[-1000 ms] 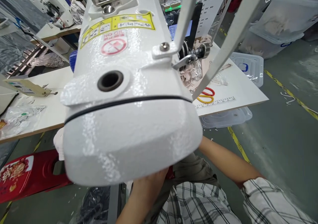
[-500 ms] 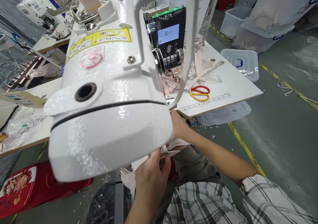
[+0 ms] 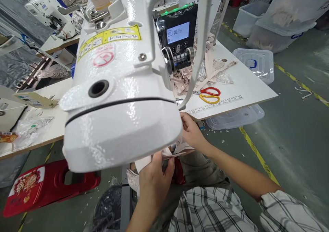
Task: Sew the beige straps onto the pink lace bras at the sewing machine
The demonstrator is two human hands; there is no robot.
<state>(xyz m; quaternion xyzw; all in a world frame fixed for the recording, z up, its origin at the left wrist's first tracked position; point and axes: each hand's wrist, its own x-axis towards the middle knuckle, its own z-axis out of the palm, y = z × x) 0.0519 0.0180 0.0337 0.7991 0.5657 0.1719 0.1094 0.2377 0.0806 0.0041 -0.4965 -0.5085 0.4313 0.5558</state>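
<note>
Pale pink fabric (image 3: 143,163) with a lace part (image 3: 133,180) hangs below the white sewing machine head (image 3: 123,132). My left hand (image 3: 155,177) is closed on it, with thumb and fingers pinching a strip near the machine's lower edge. Further right, my right hand (image 3: 192,132) is by the machine head's right side, just under the table edge. Its fingers are curled, and their tips are partly hidden behind the head, so what they hold does not show. Loose fabric straps (image 3: 180,148) lie between both hands. Needle and presser foot are hidden by the head.
Red and yellow scissors (image 3: 210,95) lie on the white table (image 3: 252,84) behind a printed ruler (image 3: 218,104). Cut fabric strips (image 3: 183,79) are heaped beside the control panel (image 3: 177,36). A red stool (image 3: 51,184) stands at left; plastic boxes (image 3: 275,29) are at right.
The view has shifted slightly, so the machine sits further right and higher. More of my right hand's curled fingers shows beside the head. My left hand keeps its hold on the fabric.
</note>
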